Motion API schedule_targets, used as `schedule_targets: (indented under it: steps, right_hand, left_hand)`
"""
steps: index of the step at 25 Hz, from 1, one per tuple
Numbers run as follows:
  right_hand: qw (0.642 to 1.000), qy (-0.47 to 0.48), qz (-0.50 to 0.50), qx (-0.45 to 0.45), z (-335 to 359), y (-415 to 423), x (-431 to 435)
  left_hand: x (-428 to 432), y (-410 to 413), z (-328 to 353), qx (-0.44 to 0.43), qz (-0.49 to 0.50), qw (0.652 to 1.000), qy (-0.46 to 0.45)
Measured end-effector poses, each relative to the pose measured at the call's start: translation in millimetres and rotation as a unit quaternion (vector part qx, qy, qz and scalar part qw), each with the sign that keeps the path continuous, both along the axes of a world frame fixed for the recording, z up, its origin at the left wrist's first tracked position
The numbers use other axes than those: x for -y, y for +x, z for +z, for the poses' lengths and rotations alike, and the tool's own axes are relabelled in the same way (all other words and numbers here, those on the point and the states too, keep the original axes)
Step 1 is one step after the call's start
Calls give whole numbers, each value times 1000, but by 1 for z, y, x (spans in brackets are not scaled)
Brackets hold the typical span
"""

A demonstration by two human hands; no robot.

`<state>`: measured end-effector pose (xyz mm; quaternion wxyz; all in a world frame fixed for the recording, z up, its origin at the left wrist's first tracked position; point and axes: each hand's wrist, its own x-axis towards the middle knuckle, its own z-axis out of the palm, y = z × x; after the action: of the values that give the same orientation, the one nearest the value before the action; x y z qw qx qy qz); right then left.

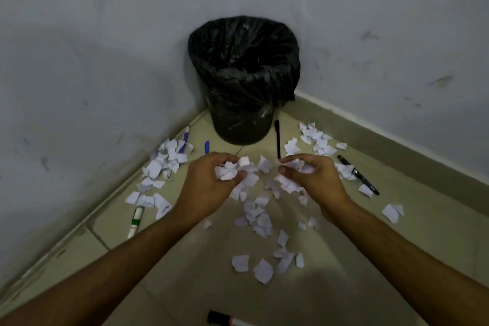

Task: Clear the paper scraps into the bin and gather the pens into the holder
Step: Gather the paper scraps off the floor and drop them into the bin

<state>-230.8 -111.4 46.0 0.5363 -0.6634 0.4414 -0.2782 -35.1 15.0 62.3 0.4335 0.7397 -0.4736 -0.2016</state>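
Now, in the head view, the scrap-clearing step looks to be in hand. The left grip (209, 182) is curled round a wad of paper scraps (232, 171), and the right grip (315, 180) pinches a smaller bunch. Both hover above the floor (397, 259), short of the bin (243, 82), which stands beyond them in the corner with its black liner open.

More scraps lie below and behind the 2 grips, in a heap left of the left grip and in another beyond the right grip. A black pen (278, 139) lies between the grips and the bin, a second black pen (362, 177) right of the right grip, and a blue pen (207, 147) and a green marker (136, 221) to the left. No holder shows.

The next move probably calls for carrying both handfuls forward and up over the rim, letting go only above the liner, since such light scraps may flutter aside. Many handfuls remain, and the pens are untouched.
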Motion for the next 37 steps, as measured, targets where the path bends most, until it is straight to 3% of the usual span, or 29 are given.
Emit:
schedule_targets:
  steps: [6,9,12,15,17,20,22,24,27,34,37]
  right_hand:
    - [988,-3,-16,151,105,42,46]
    - [984,-20,-13,174,146,65,70]
    - [989,-55,-26,135,167,97,103]
    - [992,-98,-39,72,173,129,131]
    - [988,-146,-38,33,173,146,142]
    - [978,-201,-5,-50,169,166,151]
    - [961,-220,58,-160,166,177,157]
    - [947,-168,152,-230,164,184,156]
    - [953,-107,204,-199,165,187,150]
    - [967,-213,119,-68,154,161,127]
    - [963,-214,141,-81,155,156,122]
  left_hand:
    - [84,44,119,65,29,989,-129]
    - [138,65,143,57,72,990,-107]
    - [181,82,145,67,92,993,-34]
    - [202,94,143,98,27,990,102]
    - [204,100,143,67,-4,986,154]
    - [200,109,146,55,5,987,150]
    - [194,113,149,56,25,989,131]
    - [188,118,151,52,42,992,105]
    - [178,123,151,34,46,994,88]
    - [151,119,140,-11,71,997,-36]
    - [151,115,135,-5,49,998,-33]
